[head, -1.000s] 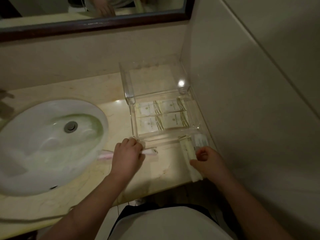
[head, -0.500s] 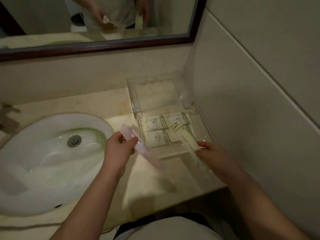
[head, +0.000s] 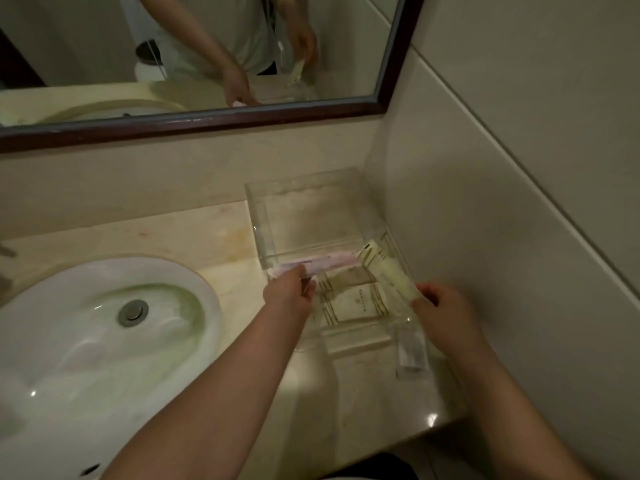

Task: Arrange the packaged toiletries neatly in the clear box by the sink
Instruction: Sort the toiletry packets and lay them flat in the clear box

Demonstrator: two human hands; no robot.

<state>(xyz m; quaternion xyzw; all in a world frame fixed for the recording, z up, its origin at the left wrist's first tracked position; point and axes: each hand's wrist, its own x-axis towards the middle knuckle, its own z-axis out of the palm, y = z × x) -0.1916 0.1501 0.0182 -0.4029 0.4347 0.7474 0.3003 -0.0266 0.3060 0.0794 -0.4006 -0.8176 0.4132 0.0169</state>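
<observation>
A clear acrylic box (head: 258, 216) stands on the counter in the corner by the right wall. Flat cream packets (head: 360, 304) lie in its near compartment. My left hand (head: 289, 294) grips the near end of a long pink packaged item (head: 329, 263), held level across the box along its inner divider. My right hand (head: 441, 311) holds the near end of a long yellow-cream packet (head: 388, 271), which slants into the box's right side. A small clear packet (head: 410, 351) lies on the counter just in front of the box.
A white oval sink (head: 86, 341) fills the left of the marble counter (head: 194, 233). A dark-framed mirror (head: 207, 121) hangs on the back wall. A tiled wall (head: 519, 237) closes the right side. The counter's front edge runs close below the box.
Both hands lifted their long packets off the counter and carried them forward over the box. The pink one turned from slanting to level across the box.
</observation>
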